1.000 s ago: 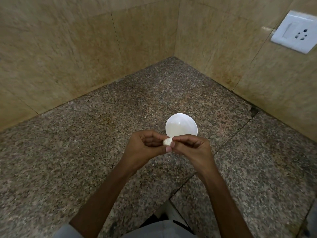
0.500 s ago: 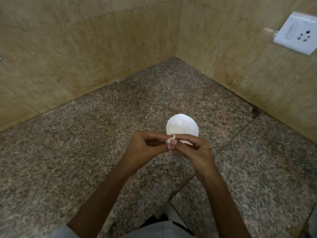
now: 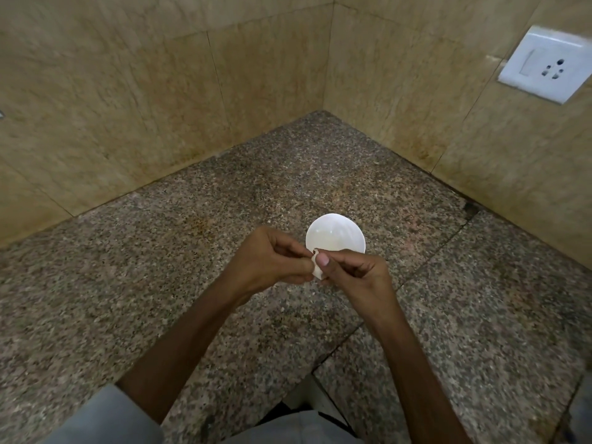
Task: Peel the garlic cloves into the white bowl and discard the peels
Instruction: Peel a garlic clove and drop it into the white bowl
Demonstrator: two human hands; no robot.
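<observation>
1. One view only, the head camera: looking down on a speckled granite counter [image 3: 153, 277] in a tiled corner, with a wall socket [image 3: 544, 64] far right.
2. Against a second ago: more of the garlic clove [image 3: 317, 273] bared, showing now as a pale sliver low between the two hands rather than up at the fingertips. Both hands shifted slightly left of the bowl's centre.
3. Also new at the clove's top: a thin brownish curl of peel [image 3: 315, 250], lifted clear of the flesh. Judged as skin starting to come away, so peeling begun and not yet finished.
4. Left hand [image 3: 272, 261]: fingers curled in, closed tight on the clove's left side, steadying it.
5. Right hand [image 3: 355, 274]: right thumb [image 3: 322, 260] pressed flat over the clove's upper part, other fingers curled beneath, no gap left. Whether pinching the peel or the flesh, impossible to tell.
6. Clove held in the air between both hands, just on the near side of the white bowl [image 3: 334, 232] and not in it.
7. Bowl standing on the counter beyond the fingers, its visible inside bare, its near rim hidden behind the right hand.
8. No loose peel made out on the counter; nothing dropped in the bowl yet, so most of the task probably ahead.
</observation>
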